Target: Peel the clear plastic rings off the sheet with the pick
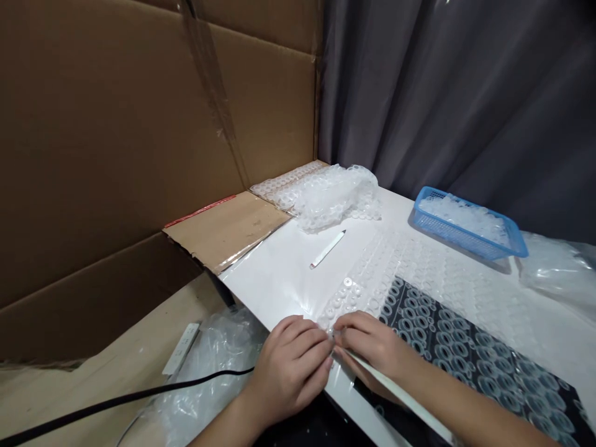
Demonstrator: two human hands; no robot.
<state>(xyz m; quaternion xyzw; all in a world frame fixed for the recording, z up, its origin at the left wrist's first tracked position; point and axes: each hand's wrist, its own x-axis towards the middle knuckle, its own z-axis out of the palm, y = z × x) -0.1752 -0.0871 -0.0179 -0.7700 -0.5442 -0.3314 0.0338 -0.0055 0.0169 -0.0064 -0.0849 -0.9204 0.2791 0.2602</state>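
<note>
At the near edge of the white table [270, 273], my left hand [298, 357] and my right hand [367, 341] meet fingertip to fingertip. Both are closed in a pinch around something small and whitish that the fingers mostly hide. Just beyond the fingertips lie several small clear rings [347, 299], spread in rows toward the back right. Beneath and beside my right forearm is a black sheet [442, 332] covered with translucent rings of different sizes. A white pen-like tool [328, 249] with a dark tip rests farther back.
Toward the back right stands a blue basket [493, 248] full of translucent pieces, with a clear plastic bag [556, 267] beside it. Crumpled clear plastic sheeting [335, 192] is heaped at the back. Cardboard [139, 112] walls the left. A black cable [139, 394] and power strip [182, 349] lie lower left.
</note>
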